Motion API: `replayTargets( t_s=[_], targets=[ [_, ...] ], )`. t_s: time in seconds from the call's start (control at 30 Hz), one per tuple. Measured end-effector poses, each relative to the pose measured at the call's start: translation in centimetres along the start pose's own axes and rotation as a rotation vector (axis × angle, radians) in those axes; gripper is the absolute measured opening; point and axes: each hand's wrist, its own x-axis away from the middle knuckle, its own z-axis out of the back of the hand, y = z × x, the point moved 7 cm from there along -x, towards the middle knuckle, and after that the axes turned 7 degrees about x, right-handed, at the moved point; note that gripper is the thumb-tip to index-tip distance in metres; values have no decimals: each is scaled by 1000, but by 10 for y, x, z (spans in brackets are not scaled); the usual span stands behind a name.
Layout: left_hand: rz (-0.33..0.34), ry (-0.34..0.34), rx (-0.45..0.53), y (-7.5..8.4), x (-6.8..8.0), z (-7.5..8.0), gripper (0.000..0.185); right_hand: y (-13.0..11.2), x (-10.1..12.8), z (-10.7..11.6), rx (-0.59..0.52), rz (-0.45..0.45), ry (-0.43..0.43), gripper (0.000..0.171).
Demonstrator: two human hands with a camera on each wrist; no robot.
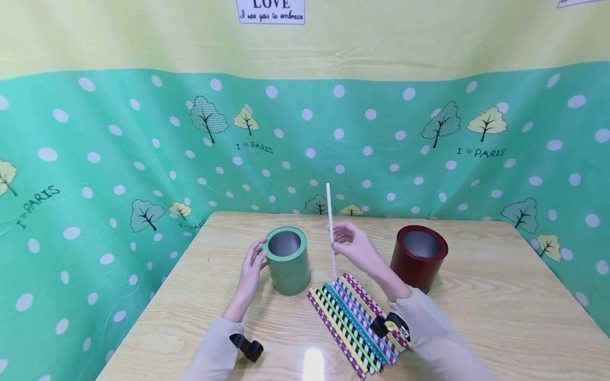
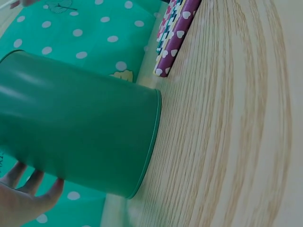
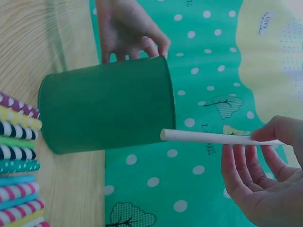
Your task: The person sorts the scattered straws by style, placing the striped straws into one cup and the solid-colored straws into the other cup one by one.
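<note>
A green can [image 1: 287,259] stands upright on the wooden table [image 1: 500,317]; it fills the left wrist view [image 2: 80,132] and shows in the right wrist view [image 3: 106,109]. My left hand [image 1: 251,264] rests its fingers against the can's left side near the rim [image 3: 130,33]. My right hand [image 1: 352,246] pinches a white straw [image 1: 330,222] and holds it upright just right of the can, above the table. In the right wrist view the straw [image 3: 208,137] lies between thumb and fingers [image 3: 265,170]. A row of patterned straws [image 1: 355,323] lies on the table below my right hand.
A dark red can [image 1: 418,256] stands upright to the right of my right hand. A green dotted cloth [image 1: 119,159] hangs behind and beside the table. The patterned straws' ends [image 2: 176,35] [image 3: 19,156] lie close to the green can's base.
</note>
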Motion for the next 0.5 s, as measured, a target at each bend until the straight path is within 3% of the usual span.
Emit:
replayTargets(
  t_s=[0.13, 0.37, 0.5],
  targets=[
    [-11, 3, 24, -1, 0, 0, 38, -10, -5, -4, -40, 18, 27, 31],
    [-15, -9, -1, 19, 7, -9, 38, -23, -13, -12, -131, 37, 77, 24],
    [-8, 8, -1, 22, 8, -9, 38, -31, -15, -16, -196, 53, 114, 22]
  ],
)
